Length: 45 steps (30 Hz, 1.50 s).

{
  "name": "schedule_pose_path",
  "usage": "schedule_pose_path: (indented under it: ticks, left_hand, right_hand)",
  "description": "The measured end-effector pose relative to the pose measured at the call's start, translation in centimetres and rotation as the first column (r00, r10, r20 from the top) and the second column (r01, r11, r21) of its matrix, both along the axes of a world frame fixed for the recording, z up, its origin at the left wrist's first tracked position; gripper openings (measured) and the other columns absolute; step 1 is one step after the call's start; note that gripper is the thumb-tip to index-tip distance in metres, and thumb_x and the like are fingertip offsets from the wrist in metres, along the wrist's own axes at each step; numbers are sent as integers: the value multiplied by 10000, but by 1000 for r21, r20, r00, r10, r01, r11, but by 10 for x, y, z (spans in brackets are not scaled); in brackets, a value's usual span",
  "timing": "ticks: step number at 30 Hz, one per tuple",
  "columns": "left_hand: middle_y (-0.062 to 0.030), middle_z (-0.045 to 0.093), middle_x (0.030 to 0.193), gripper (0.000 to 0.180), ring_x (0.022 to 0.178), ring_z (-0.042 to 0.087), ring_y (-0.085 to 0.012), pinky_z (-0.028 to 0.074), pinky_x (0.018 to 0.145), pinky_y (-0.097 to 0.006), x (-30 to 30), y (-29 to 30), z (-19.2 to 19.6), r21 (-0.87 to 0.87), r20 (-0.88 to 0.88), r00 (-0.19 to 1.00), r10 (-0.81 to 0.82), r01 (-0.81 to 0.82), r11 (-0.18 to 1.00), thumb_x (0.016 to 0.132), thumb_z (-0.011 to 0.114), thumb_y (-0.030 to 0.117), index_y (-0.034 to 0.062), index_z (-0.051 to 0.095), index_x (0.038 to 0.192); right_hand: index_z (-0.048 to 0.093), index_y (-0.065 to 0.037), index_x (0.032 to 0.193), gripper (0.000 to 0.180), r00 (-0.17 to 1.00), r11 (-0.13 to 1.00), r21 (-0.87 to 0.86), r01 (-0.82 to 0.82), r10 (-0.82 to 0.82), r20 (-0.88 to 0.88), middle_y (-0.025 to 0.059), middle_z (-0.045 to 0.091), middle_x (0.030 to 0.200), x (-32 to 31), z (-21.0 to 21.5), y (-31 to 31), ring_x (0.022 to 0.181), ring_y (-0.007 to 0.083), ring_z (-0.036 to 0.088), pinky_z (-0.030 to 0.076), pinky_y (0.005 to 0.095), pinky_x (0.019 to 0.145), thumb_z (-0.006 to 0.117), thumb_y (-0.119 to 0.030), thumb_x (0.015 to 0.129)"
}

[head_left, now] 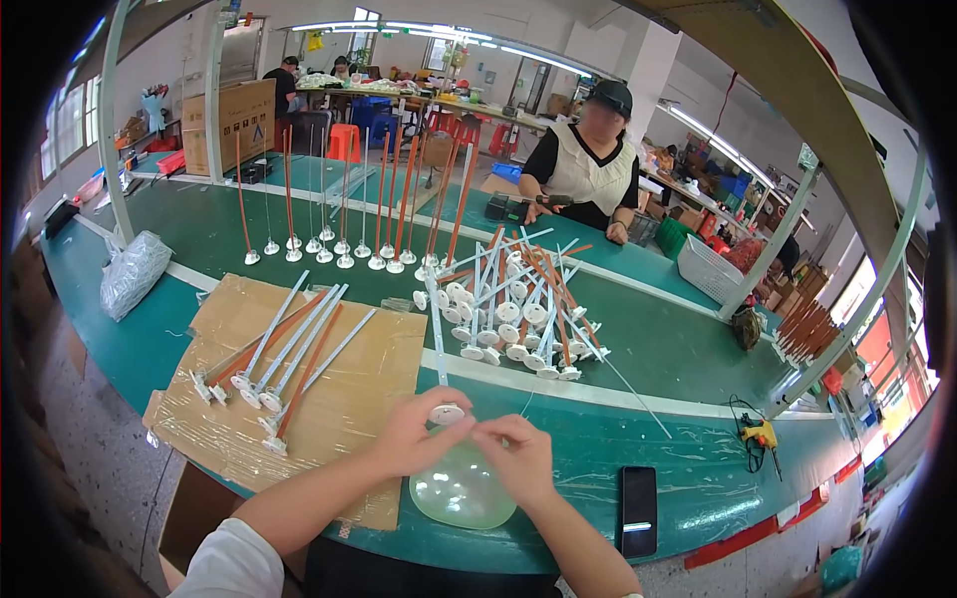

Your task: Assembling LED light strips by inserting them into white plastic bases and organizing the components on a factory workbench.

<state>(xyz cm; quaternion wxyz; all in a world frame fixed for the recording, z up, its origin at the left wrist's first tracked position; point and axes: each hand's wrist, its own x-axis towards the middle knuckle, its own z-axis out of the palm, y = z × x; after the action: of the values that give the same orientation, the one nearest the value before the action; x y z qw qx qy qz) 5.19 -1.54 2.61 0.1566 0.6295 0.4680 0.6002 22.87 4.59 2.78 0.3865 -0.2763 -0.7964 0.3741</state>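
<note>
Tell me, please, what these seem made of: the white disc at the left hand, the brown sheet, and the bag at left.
White disc: probably plastic, opaque and smooth-looking.
Brown sheet: looks like cardboard, dull tan with shine in streaks.
Bag: likely thin clear plastic, given its crinkles and bright glints.

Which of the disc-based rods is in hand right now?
The pale metallic rod, its white disc base in the left hand; neither hand touches the upright rods, the heap or those on the cardboard sheet.
</note>
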Motion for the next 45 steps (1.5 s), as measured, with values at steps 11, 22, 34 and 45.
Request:
schedule_pose_path:
  ticks: [11, 22, 34, 45]
  left_hand:
    - [-92, 721, 938, 255, 898, 701, -142, 569, 813, -296, 11, -7, 6, -61, 206, 972, -109, 124, 990, 811, 776, -23, 14, 619, 1008]
    - [-89, 715, 944, 243, 902, 691, -133, 549, 809, -276, 11, -8, 2, -74, 234, 970, -68, 87, 993, 833, 738, -38, 11, 606, 1031]
    - [-63, 669, 912, 234, 879, 667, -130, 539, 782, -275, 10, -6, -1, -75, 235, 972, -24, 42, 996, 824, 731, -74, 21, 602, 994]
    - [-68, 688, 905, 219, 858, 676, -133, 530, 768, -281, 10, -6, -4, -30, 274, 962, -13, 23, 999, 817, 747, -25, 25, 621, 989]
  right_hand:
    - [683, 15, 1028, 114, 838, 582, -680, -447, 7, -546, 91, 698, 989, 4, 1, 2, 817, 154, 654, 496, 275, 650, 651, -63, 951]
    - [690, -62, 1027, 88, 905, 616, -737, -276, -92, -416, 16, 684, 940, 5, 3, 2, 844, 102, 635, 512, 269, 670, 668, -95, 948]
    - [687, -2, 1047, 156, 972, 904, -419, -90, -11, -233, 41, 696, 964, 0, 1, -4, 829, 87, 652, 514, 221, 619, 703, -104, 930]
    - [679, 24, 1023, 123, 961, 929, -326, -174, 89, -261, 79, 708, 938, 1, 2, -5, 847, 125, 692, 579, 254, 692, 679, -49, 923]
